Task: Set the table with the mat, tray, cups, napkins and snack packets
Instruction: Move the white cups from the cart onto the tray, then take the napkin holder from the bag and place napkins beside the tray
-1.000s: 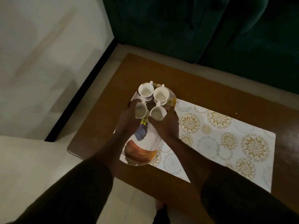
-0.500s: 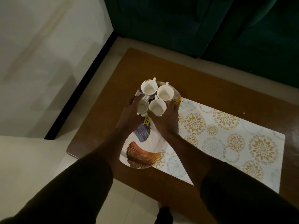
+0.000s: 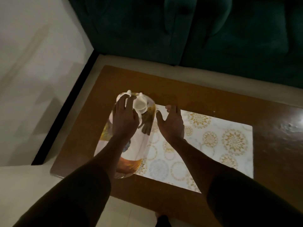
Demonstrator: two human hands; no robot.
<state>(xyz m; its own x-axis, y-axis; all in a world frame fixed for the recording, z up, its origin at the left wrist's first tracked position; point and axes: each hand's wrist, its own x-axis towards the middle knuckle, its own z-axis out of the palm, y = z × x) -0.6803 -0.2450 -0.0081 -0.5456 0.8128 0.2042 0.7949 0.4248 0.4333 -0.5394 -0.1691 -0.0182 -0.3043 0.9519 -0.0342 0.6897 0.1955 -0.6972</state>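
Note:
An oval tray with a feather pattern lies on the left end of the white and gold patterned mat. White cups stand at the tray's far end. One cup shows between the thumb and fingers of my left hand and looks tilted. A second cup peeks out under the fingertips, and the hand hides any others. My right hand hovers over the mat just right of the tray, fingers apart and holding nothing. No napkins or snack packets are in view.
The mat lies on a low brown wooden table. A dark green sofa stands behind the table's far edge. A white wall with a black skirting runs along the left. Pale floor tiles lie in front.
My right hand has let go of the near cup and moved right, off the tray and over the mat. My left hand has spread forward over the cups. The camera has moved closer.

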